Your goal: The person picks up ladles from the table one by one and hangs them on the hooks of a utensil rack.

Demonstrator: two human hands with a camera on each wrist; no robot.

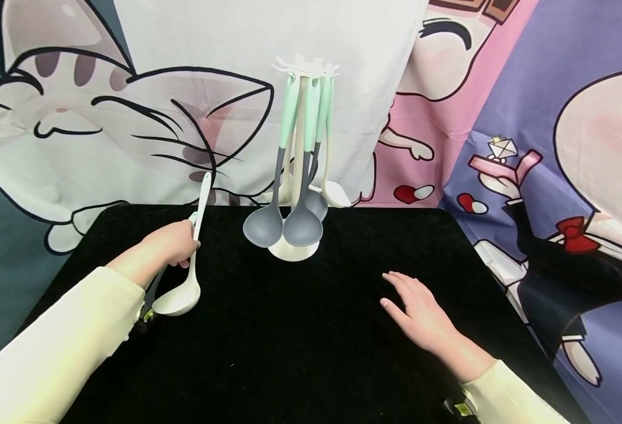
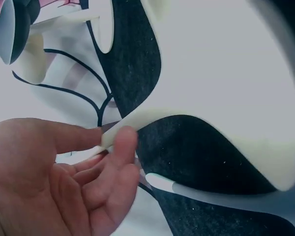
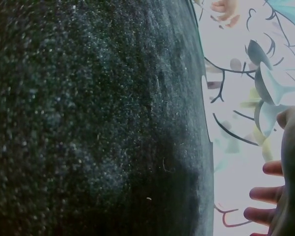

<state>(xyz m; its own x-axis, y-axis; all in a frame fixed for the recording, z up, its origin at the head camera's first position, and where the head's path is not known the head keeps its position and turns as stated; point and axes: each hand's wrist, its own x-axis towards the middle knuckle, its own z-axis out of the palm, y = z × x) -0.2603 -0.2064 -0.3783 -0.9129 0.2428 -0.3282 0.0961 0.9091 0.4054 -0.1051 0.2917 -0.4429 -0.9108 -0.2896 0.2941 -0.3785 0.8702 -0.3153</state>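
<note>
My left hand (image 1: 170,242) pinches a white ladle (image 1: 179,297) by its handle, between thumb and fingers. The ladle's bowl points toward me and its handle end toward the backdrop. In the left wrist view, the large pale bowl (image 2: 231,73) fills the upper right. Beneath it on the cloth is a grey utensil (image 2: 221,201) with a pale handle end; its kind is mostly hidden. My right hand (image 1: 422,315) is over the right side of the table, fingers extended and thumb apart, with nothing in it. In the right wrist view, only part of this hand (image 3: 292,172) shows.
A white utensil stand (image 1: 293,252) is at the table's back middle. Several utensils hang from it, including a grey ladle (image 1: 302,225) with a mint handle and a white one (image 1: 335,194). Black cloth (image 1: 311,341) covers the table. A cartoon-printed curtain (image 1: 342,35) hangs behind.
</note>
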